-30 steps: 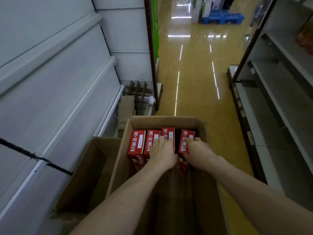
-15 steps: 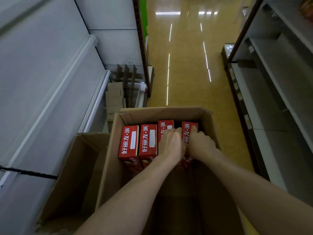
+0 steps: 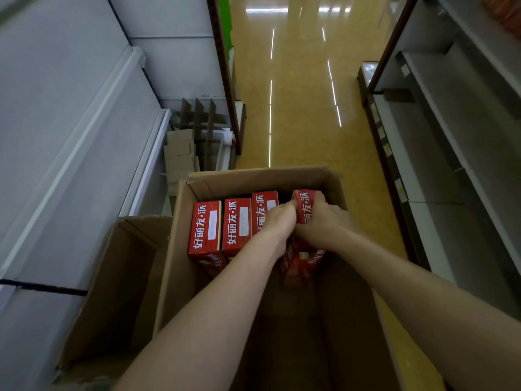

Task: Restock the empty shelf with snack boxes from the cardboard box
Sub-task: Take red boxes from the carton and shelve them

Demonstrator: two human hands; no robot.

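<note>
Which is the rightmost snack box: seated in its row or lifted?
Partly lifted: left hand and right hand grip the rightmost box, tilted off its three neighbours, inside the cardboard box.

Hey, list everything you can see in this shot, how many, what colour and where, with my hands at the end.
Cardboard box: one, brown, open, centre of view.
Snack boxes: three, red, upright in a row at its far end.
Rightmost snack box: one, red, right of that row.
Second cardboard box: one, brown, open, left of the first.
Cardboard dividers: several, brown, on the lowest left shelf.
Left shelving: one run, grey-white.
Right shelving: one run, grey.
Floor: yellow, glossy, between the shelving.
Left hand: grips the rightmost snack box.
Right hand: grips the same box.
</note>
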